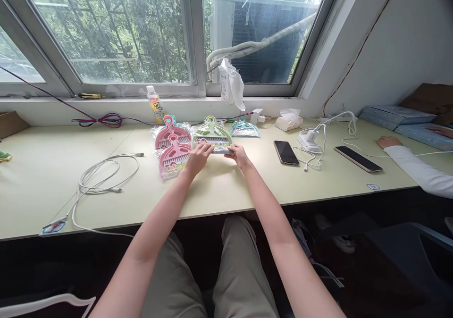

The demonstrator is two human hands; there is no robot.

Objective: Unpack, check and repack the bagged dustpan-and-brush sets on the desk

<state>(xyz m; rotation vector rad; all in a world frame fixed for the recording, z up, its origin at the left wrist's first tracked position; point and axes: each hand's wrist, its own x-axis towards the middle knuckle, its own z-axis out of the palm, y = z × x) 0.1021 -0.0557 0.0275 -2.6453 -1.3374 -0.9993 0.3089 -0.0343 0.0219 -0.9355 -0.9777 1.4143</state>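
Note:
A green dustpan-and-brush set (212, 131) in clear wrapping lies on the pale table (219, 186), between my two hands. My left hand (200, 156) is closed on its near left edge. At its near right corner, my right hand (239, 155) pinches the packet. Left of it are pink wrapped sets (173, 155), partly overlapping, the nearest one close to my left hand. A teal edge shows behind the pink ones. Farther right, near the wall, rests a small teal set (245, 128).
A drink bottle (155, 104) stands behind the pink sets. White cables (88, 181) lie left. On the right are a tissue pack (289, 120), a charger (309, 139) and two phones (286, 152). Another person's hand (388, 142) rests at the far right.

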